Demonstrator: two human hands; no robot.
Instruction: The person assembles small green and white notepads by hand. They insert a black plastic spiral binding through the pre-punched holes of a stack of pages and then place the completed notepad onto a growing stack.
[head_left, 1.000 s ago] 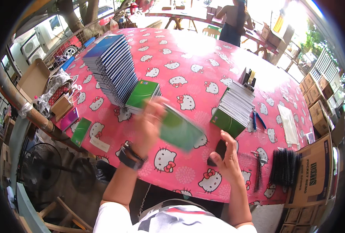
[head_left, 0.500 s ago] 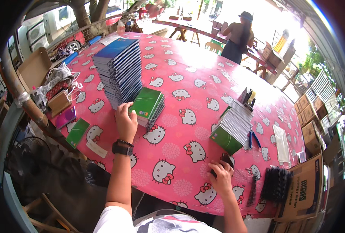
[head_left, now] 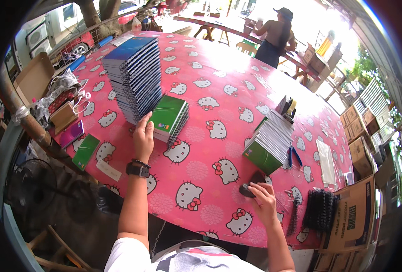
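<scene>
My left hand (head_left: 143,135) rests with fingers stretched out against the left side of a short stack of green-covered spiral notebooks (head_left: 170,114). Right behind it rises a tall stack of blue-covered spiral notebooks (head_left: 135,72). Near the table's front edge, my right hand (head_left: 264,201) has its fingers closed on a small black rounded object (head_left: 246,190); its kind is unclear. A dark part (head_left: 257,177) shows just beyond the fingertips. Farther on lies a row of notebooks (head_left: 269,143) with a green cover facing me, their page edges upward.
Blue-handled pliers (head_left: 294,156), a tape dispenser (head_left: 287,109), black spiral coils (head_left: 319,212) and a cardboard box (head_left: 351,213) are on the right. At left lie a green notebook (head_left: 86,152), a purple one (head_left: 72,134) and a paper strip (head_left: 108,170). Another person (head_left: 277,38) stands beyond the table.
My right hand has shifted slightly right and down, and more of the black object now shows. The left hand stays by the green stack, its fingers straighter. The whole view has shifted a little.
</scene>
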